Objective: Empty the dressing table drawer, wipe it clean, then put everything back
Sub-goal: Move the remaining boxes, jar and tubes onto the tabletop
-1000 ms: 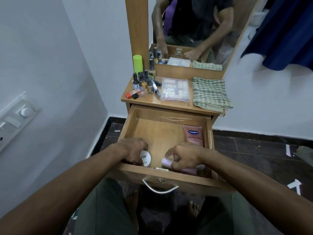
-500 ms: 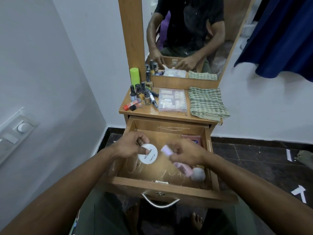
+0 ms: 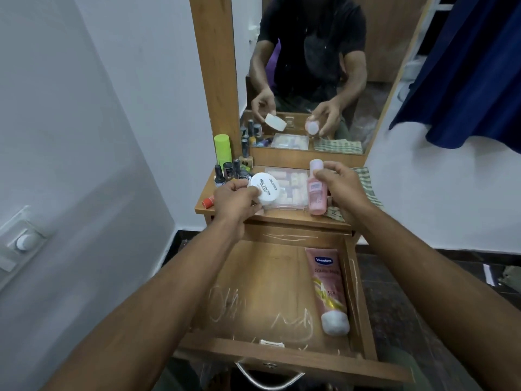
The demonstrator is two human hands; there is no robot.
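Note:
The wooden drawer [image 3: 253, 277] stands pulled out below me, its floor marked with white scribbles. A pink Vaseline tube [image 3: 328, 286] lies along its right side, white cap toward me. My left hand [image 3: 235, 200] grips a round white jar [image 3: 265, 189] labelled nail polish, held over the dressing table top [image 3: 282, 217]. My right hand [image 3: 338, 183] holds a pink bottle [image 3: 315, 193] upright above the top's right part. Both hands hover over the table top, beyond the drawer.
On the table top stand several small nail polish bottles [image 3: 228, 170], a green can [image 3: 222, 148], a clear plastic box [image 3: 293, 190] and a checked cloth [image 3: 366, 187]. A mirror [image 3: 324, 74] rises behind. A blue cloth [image 3: 465, 66] hangs right; wall at left.
Both hands lifted out of the drawer and moved forward over the table top, the left carrying the white jar, the right carrying the pink bottle.

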